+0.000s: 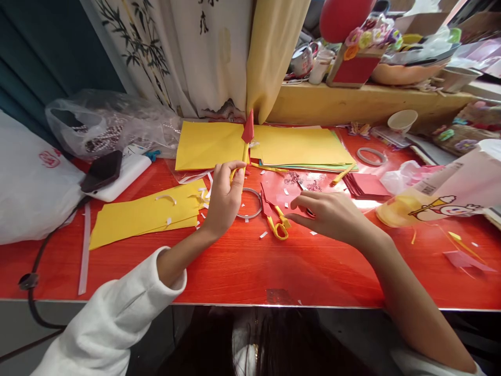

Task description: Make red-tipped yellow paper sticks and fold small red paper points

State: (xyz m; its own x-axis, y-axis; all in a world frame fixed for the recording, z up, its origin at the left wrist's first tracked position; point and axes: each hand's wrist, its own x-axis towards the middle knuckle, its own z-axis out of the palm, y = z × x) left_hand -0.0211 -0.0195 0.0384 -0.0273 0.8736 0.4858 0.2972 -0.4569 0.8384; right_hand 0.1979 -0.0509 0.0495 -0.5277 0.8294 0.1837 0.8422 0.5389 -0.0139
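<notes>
My left hand (226,201) pinches a thin yellow paper stick with a pointed red folded paper tip (249,129), held upright. My right hand (332,216) hovers above the table with thumb and fingers apart and nothing between them. Below it lie scissors (301,185), mostly hidden by the hand. Just left of its fingertips rests a folded red and yellow paper piece (279,230) with a curled yellow loop. A roll of tape (250,215) lies flat between my hands, among small white paper scraps.
Yellow paper sheets (211,146) lie at the back, with yellow strips (148,214) at left. A phone (102,169) rests on a white box. At right stand a drink cup (434,193), red paper squares (366,185) and another tape roll (371,156). A plastic bag (31,183) bulges at far left.
</notes>
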